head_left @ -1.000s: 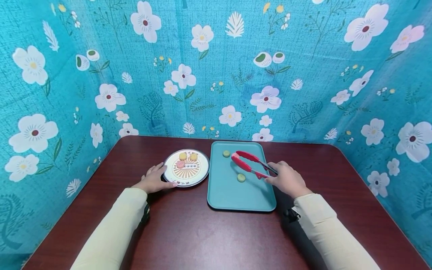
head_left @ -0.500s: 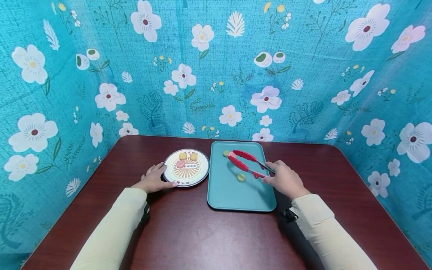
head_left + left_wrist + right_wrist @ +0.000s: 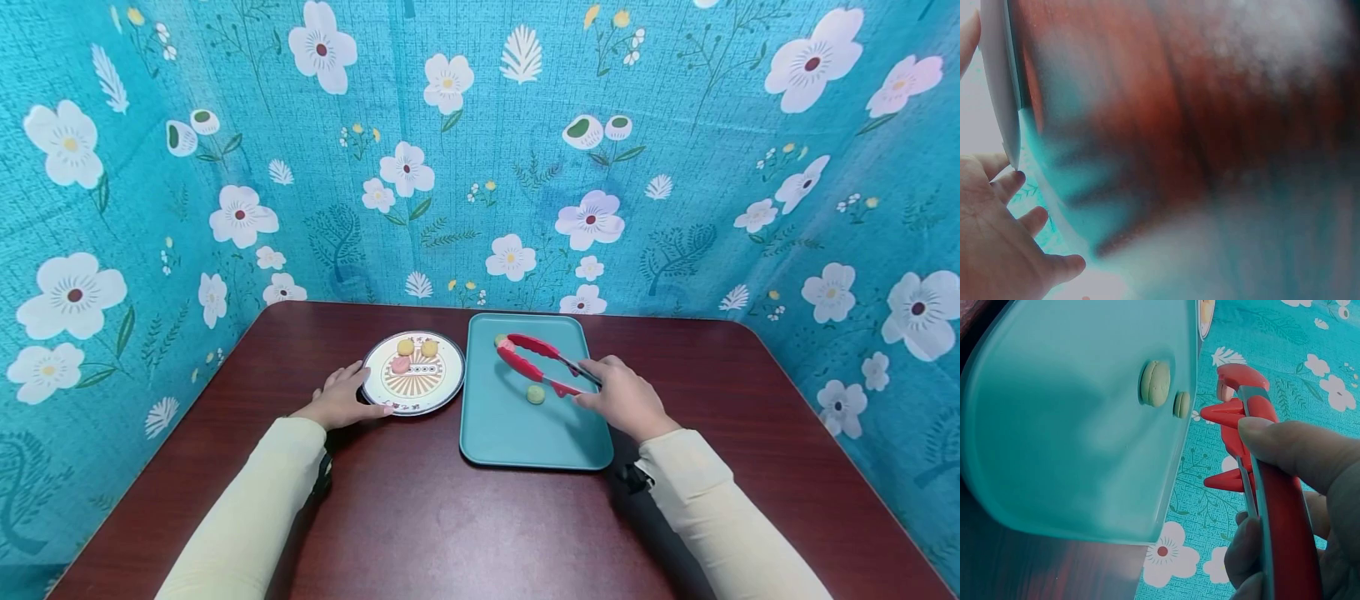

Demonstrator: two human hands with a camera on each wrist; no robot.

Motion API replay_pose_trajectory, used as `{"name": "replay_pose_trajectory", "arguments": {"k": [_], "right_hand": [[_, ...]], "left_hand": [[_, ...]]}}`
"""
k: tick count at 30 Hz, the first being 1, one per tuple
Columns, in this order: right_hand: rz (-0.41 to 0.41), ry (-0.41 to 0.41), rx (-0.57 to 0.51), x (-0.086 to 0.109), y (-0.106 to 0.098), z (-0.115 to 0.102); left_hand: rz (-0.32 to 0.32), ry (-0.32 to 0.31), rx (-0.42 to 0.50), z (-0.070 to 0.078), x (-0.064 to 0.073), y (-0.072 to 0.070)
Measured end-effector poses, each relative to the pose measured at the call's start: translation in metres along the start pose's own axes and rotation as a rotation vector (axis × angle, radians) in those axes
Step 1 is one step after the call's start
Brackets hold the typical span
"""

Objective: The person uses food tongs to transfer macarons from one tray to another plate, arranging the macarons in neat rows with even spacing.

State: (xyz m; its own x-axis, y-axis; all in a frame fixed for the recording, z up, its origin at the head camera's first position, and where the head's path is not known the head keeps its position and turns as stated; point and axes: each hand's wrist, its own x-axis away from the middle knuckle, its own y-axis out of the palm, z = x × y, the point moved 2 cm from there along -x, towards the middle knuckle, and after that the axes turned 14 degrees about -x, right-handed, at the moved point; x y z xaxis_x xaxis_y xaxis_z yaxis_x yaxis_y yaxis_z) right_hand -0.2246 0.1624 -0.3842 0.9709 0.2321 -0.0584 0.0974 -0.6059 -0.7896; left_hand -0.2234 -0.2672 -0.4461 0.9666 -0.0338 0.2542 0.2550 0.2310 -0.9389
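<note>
My right hand (image 3: 628,402) grips red-and-metal tongs (image 3: 1288,537) over the teal tray (image 3: 498,437). A pink macaron (image 3: 1224,392) sits between the tong tips, raised off the tray. Below lie two green macarons (image 3: 1155,384); in the head view the tips partly cover the farther green macaron (image 3: 499,339). My left hand (image 3: 341,402) touches the left rim of a round white plate (image 3: 444,385), thumb at the near edge, fingers spread along the side. On that plate are two yellow macarons (image 3: 430,348) and another pink macaron (image 3: 401,364).
The tray stands just right of the plate on a dark reddish-brown table (image 3: 450,525). Behind and at both sides hangs a blue flowered cloth (image 3: 465,167). The left wrist view is largely blurred.
The tongs and my right hand have moved left, carrying the pink macaron over toward the far green macaron. My left hand stays at the plate.
</note>
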Motion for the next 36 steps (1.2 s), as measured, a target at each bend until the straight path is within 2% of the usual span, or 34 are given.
{"name": "replay_pose_trajectory", "arguments": {"k": [20,36], "right_hand": [[-0.028,-0.007,0.011,-0.003,0.006,-0.016],[-0.032,-0.046,0.007,-0.006,0.011,-0.025]], "left_hand": [[0.002,0.004,0.001,-0.001,-0.001,0.001],[0.000,-0.005,0.008,0.000,-0.001,0.001]]}}
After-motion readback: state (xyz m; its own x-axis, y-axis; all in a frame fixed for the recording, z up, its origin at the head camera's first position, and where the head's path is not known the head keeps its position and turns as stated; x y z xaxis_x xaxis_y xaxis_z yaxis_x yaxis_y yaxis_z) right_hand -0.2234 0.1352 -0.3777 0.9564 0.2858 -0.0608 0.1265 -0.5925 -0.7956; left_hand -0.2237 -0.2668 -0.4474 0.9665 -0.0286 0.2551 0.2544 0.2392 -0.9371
